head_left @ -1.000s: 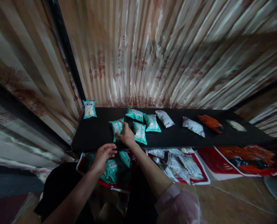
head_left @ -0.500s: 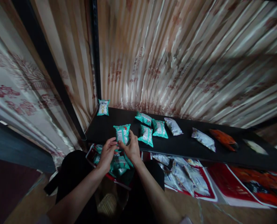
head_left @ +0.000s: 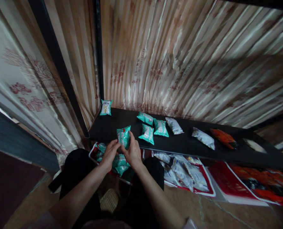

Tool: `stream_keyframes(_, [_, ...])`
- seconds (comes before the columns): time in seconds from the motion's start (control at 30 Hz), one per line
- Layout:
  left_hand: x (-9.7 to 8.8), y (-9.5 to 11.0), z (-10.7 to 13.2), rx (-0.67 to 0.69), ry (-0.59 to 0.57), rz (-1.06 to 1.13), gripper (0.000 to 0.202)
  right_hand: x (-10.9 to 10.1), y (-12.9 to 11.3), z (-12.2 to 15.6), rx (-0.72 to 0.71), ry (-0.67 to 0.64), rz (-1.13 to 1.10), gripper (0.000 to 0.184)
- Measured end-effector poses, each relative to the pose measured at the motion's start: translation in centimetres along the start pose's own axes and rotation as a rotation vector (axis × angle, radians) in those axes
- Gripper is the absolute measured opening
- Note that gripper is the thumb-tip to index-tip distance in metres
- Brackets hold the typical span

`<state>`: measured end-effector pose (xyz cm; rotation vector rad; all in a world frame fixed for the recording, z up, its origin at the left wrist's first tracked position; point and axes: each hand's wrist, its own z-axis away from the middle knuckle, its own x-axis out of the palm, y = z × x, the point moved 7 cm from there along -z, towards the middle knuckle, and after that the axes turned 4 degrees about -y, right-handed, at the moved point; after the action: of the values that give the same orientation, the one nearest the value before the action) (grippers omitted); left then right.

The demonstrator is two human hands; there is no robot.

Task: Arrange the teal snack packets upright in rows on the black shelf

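Note:
A small teal snack packet (head_left: 123,136) is held up just over the front edge of the black shelf (head_left: 122,116). My right hand (head_left: 133,154) grips it along its right side and bottom, fingers behind and thumb in front. At its lower left, the closed fingers of my left hand (head_left: 110,155) pinch the packet's edge. Below my hands, an open bag (head_left: 91,155) between my knees contains several more teal packets (head_left: 120,163). To the right of the held packet, three teal packets (head_left: 147,133) lie close together on the shelf.
One teal-and-white packet (head_left: 106,107) leans in the shelf's left corner. Silver packets (head_left: 174,126), an orange packet (head_left: 224,138) and a pale one (head_left: 254,145) lie rightward. Below are bags of silver packets (head_left: 184,173) and orange packets (head_left: 267,184). A curtain (head_left: 155,57) hangs behind.
The held packet has turned in my fingers, its printed front now angled sideways. My hands stay close together, and the view has shifted slightly.

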<state>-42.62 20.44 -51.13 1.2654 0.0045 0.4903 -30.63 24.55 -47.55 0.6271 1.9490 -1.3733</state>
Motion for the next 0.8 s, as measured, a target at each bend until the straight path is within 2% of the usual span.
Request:
stream_keyframes(0.33, [0.8,0.2,0.1,0.028,-0.07,0.005,0.034,-0.5,-1.5,1.1,-0.115,0.077,-0.074,0.055])
stream_keyframes(0.53, [0.9,-0.3,-0.1,-0.023,-0.079,0.045,0.037,-0.6,-1.8,1.7,-0.131,0.104,-0.17,0.045])
stream_keyframes(0.67, [1.2,-0.8,-0.4,-0.058,-0.119,0.115,0.04,-0.4,-2.0,1.8,-0.147,0.095,-0.222,0.044])
stream_keyframes(0.8, [1.4,-0.7,-0.5,-0.037,-0.155,0.13,0.042,-0.2,-1.9,1.7,-0.158,0.083,-0.261,0.044])
